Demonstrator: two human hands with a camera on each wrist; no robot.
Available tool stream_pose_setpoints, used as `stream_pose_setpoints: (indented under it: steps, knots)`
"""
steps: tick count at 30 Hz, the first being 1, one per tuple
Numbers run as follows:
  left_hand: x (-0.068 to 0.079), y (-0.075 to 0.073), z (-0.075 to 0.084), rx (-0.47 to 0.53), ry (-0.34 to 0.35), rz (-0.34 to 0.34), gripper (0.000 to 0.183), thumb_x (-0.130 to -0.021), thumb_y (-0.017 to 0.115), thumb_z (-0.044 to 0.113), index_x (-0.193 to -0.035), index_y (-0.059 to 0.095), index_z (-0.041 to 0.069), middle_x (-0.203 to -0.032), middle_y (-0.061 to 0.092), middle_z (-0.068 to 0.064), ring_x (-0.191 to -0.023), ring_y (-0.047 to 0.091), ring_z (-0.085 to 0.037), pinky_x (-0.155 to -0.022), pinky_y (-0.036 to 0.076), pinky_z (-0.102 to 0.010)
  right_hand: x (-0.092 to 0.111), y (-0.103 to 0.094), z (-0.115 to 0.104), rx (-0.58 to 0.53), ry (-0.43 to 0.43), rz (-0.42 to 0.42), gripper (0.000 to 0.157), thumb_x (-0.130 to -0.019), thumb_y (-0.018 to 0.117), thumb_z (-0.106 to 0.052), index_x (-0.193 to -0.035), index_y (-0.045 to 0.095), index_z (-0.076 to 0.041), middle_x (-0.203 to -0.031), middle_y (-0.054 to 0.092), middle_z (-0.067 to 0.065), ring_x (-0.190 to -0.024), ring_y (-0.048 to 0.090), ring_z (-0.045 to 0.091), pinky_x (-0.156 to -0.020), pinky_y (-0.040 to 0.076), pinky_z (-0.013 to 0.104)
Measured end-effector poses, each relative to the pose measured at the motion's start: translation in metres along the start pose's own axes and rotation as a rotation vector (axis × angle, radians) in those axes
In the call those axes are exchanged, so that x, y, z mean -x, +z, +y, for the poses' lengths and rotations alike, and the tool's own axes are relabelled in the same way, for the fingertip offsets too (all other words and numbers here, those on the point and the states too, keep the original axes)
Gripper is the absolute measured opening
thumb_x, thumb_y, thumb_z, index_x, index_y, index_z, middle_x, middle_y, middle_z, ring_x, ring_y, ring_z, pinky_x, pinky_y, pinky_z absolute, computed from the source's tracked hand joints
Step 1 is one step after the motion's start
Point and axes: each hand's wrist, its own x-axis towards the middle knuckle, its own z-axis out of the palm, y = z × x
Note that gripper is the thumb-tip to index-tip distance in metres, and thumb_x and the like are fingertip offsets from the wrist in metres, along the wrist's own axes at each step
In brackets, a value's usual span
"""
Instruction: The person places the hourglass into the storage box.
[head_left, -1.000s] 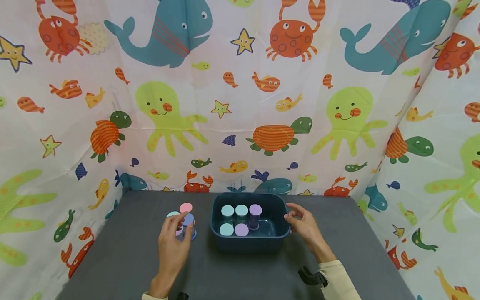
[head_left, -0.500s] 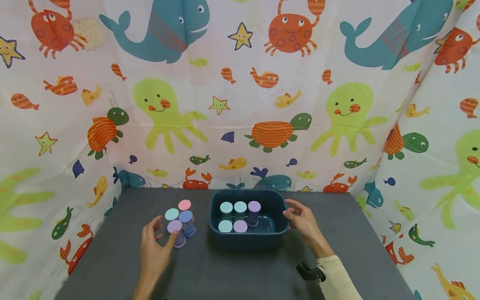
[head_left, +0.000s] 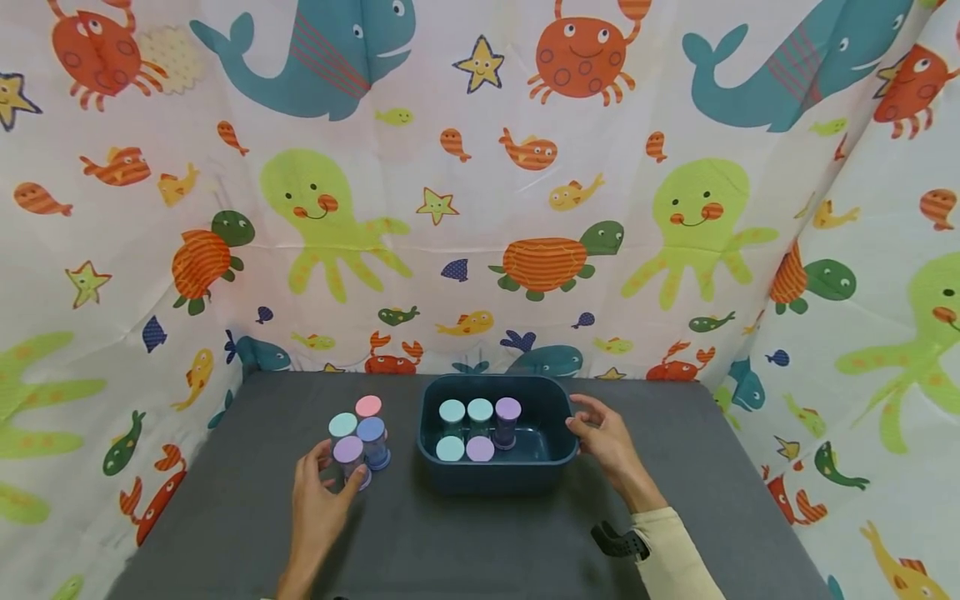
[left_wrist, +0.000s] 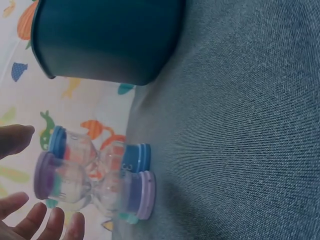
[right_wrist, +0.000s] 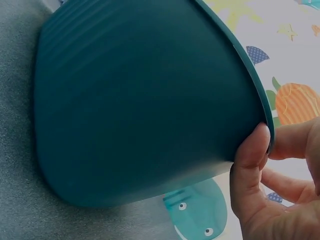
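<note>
My left hand [head_left: 317, 500] is spread around a purple-capped hourglass [head_left: 348, 450], thumb on its right and fingers on its left. In the left wrist view, a gap shows between the fingers [left_wrist: 35, 220] and its clear waisted body. Close behind stand a blue-capped hourglass [head_left: 371, 430], a mint-capped one [head_left: 342, 424] and a pink-capped one [head_left: 368, 406], all upright. With thumb and fingertips, my right hand [head_left: 611, 442] pinches the right rim of a dark teal bin [head_left: 495, 478]. Inside the bin, several mint-capped [head_left: 452, 411] and purple-capped hourglasses [head_left: 507, 408] fill the left and middle.
A dark grey cloth [head_left: 465, 542] covers the table. Behind and at both sides hangs a white curtain [head_left: 480, 250] printed with sea animals. My right wrist wears a black strap [head_left: 621, 542].
My left hand has come off the blue-capped hourglass, swung left and nearer, then closed in toward the purple-capped one. The right hand stays on the bin's rim. The head view has tilted slightly down.
</note>
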Motion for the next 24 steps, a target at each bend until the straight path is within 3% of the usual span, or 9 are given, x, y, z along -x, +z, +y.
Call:
stream_pose_setpoints:
  steps: [4, 11, 21, 24]
  knots:
    - [0.000, 0.003, -0.006, 0.005, -0.023, -0.012, 0.066, -0.078, 0.083, 0.018, -0.132, 0.052, -0.003, -0.117, 0.056, -0.022, -0.105, 0.057, -0.036, -0.079, 0.055, -0.050, 0.002, 0.001, -0.001, -0.002, -0.006, 0.002, 0.043, -0.095, 0.061, -0.008, -0.137, 0.051, -0.009, -0.093, 0.057, 0.007, -0.060, 0.055, 0.014, -0.057, 0.053, 0.031]
    - [0.001, 0.004, -0.013, -0.008, -0.098, -0.019, 0.059, -0.080, 0.081, 0.021, -0.130, 0.056, 0.001, -0.116, 0.059, -0.017, -0.104, 0.058, -0.032, -0.075, 0.053, -0.029, 0.007, 0.004, 0.003, -0.027, 0.006, -0.017, 0.044, -0.094, 0.061, -0.006, -0.137, 0.051, -0.008, -0.090, 0.055, 0.005, -0.057, 0.055, 0.014, -0.055, 0.052, 0.030]
    - [-0.009, 0.011, -0.010, -0.008, -0.106, 0.002, 0.054, -0.083, 0.079, 0.025, -0.125, 0.058, -0.001, -0.111, 0.062, -0.018, -0.105, 0.059, -0.032, -0.078, 0.056, -0.038, 0.000, -0.001, 0.000, -0.003, -0.019, -0.004, 0.044, -0.094, 0.061, -0.009, -0.137, 0.051, -0.010, -0.091, 0.057, 0.007, -0.060, 0.056, 0.015, -0.056, 0.052, 0.029]
    - [-0.010, 0.014, -0.011, 0.001, -0.097, 0.020, 0.053, -0.081, 0.081, 0.024, -0.124, 0.060, -0.001, -0.110, 0.063, -0.018, -0.104, 0.059, -0.033, -0.076, 0.056, -0.033, -0.002, -0.002, 0.000, 0.002, -0.016, -0.002, 0.044, -0.094, 0.062, -0.010, -0.137, 0.051, -0.010, -0.092, 0.057, 0.006, -0.060, 0.056, 0.014, -0.056, 0.052, 0.029]
